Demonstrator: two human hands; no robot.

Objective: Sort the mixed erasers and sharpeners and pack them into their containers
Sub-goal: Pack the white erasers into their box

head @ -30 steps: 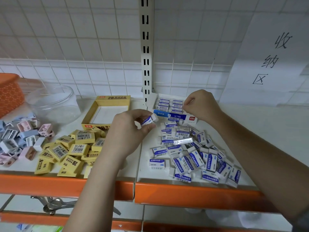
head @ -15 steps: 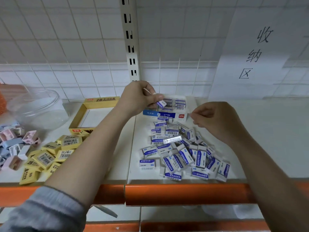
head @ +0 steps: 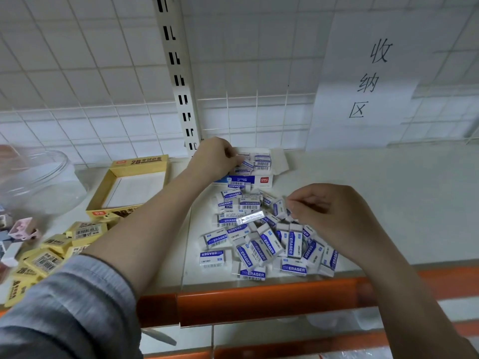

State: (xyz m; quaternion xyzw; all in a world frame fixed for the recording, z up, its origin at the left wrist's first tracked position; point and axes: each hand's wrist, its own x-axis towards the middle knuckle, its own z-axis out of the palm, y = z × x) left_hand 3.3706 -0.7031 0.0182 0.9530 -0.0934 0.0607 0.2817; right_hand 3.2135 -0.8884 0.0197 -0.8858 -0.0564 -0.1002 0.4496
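Shelf: the white shelf (head: pixel 375 203) with its orange front rail is carrying everything I am sorting, in front of a white wire-grid back panel.
Jar: a clear round plastic jar (head: pixel 36 182) is standing at the far left, empty as far as I can see.
Yellow box: the shallow open yellow cardboard box (head: pixel 140 163) is sitting left of my left arm, showing a bare white bottom.
White box: the open white-and-blue cardboard eraser box (head: pixel 261 180) is lying at the back, with a few erasers already inside.
Loose pile: the white erasers in blue-and-white sleeves (head: pixel 259 244) are lying scattered between the white box and the rail.
Yellow erasers: the yellow-wrapped erasers (head: pixel 51 255) are lying heaped at the front left.
Sharpeners: pastel plastic sharpeners (head: pixel 23 230) are showing at the left edge, blurred.
Left hand: my left hand (head: pixel 213 158) is reaching over the white box, fingers pinching one blue-sleeved eraser (head: pixel 247 164) just above those inside.
Right hand: my right hand (head: pixel 329 213) is hovering over the loose pile, fingers curled together; I cannot tell whether they are holding anything.
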